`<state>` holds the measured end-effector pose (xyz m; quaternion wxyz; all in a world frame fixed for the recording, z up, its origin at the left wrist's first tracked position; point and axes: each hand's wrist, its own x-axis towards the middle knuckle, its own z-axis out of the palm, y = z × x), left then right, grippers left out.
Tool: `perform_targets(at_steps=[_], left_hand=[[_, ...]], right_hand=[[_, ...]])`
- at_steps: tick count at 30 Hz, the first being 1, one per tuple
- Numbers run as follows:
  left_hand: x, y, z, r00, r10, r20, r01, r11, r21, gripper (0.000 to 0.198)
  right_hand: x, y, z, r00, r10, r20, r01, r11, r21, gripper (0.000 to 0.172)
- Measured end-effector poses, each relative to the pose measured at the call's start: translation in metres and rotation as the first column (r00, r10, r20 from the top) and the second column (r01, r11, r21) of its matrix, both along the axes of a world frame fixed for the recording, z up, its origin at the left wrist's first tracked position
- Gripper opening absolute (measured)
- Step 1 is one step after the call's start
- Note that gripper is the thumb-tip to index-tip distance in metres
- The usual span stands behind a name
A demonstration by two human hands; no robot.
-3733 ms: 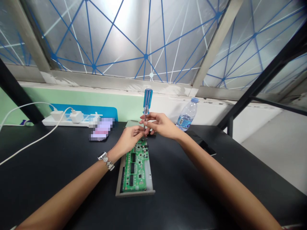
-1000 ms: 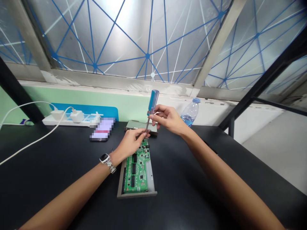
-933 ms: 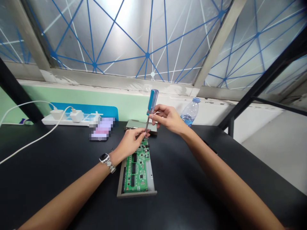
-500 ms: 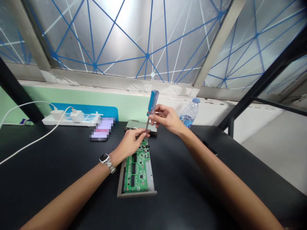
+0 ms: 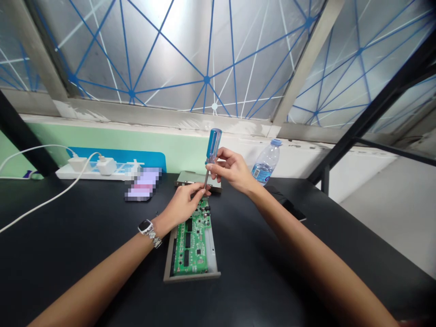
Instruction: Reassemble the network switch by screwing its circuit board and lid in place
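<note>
A screwdriver [image 5: 213, 144] with a clear blue handle stands nearly upright over the far end of a green circuit board [image 5: 195, 245]. My right hand [image 5: 233, 170] is closed, its fingertips pinching the screwdriver where handle meets shaft. Lower down, my left hand [image 5: 185, 202] has thumb and fingers closed around the shaft near its tip; the tip itself is hidden. The board lies in a grey metal tray [image 5: 190, 278], and my left hand covers part of its far end. Just behind sits a flat grey metal cover [image 5: 195, 177].
A white power strip [image 5: 75, 173] with plugs and a white cable [image 5: 44, 208] lies at left, a phone [image 5: 145, 184] beside it. Behind my right forearm stand a water bottle [image 5: 267, 161] and a dark flat device [image 5: 289, 206]. A wall and window close off the black table's [image 5: 259, 286] back.
The whole view has shifted slightly, moving things a little leftward. The screwdriver handle looks turned, with my right fingers still at its base. My left hand keeps its place on the shaft.
</note>
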<state>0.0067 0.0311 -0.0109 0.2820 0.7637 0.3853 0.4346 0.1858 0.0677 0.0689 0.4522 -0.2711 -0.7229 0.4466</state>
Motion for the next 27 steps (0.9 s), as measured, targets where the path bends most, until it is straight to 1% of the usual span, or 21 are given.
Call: perform_targets(at_steps=[4, 11, 18, 24, 27], left_hand=[[0.0010, 0.0002, -0.0007, 1.000, 0.001, 0.002, -0.001, 1.000, 0.019, 0.027], [0.0007, -0.0012, 0.0005, 1.000, 0.013, 0.011, -0.012, 1.000, -0.005, 0.026], [0.0016, -0.0033, 0.0020, 1.000, 0.031, 0.006, -0.031, 0.999, 0.018, 0.025], [0.0020, -0.0042, 0.0027, 0.999, 0.048, 0.000, -0.048, 0.999, 0.009, 0.025], [0.0012, -0.0034, 0.0030, 0.999, 0.042, 0.029, -0.042, 0.999, -0.007, 0.027]], right_hand=[[-0.0003, -0.0007, -0.0012, 1.000, -0.018, -0.004, 0.018, 1.000, 0.004, 0.040], [0.0013, 0.0004, -0.0017, 1.000, -0.013, 0.009, 0.013, 1.000, 0.019, 0.037], [-0.0003, -0.0038, -0.0003, 0.999, -0.048, 0.019, 0.047, 0.998, 0.041, 0.038], [-0.0015, -0.0044, -0.0012, 0.996, -0.082, 0.016, 0.081, 0.995, 0.058, 0.039], [-0.0023, -0.0056, -0.0006, 0.995, -0.102, 0.016, 0.101, 0.992, 0.080, 0.039]])
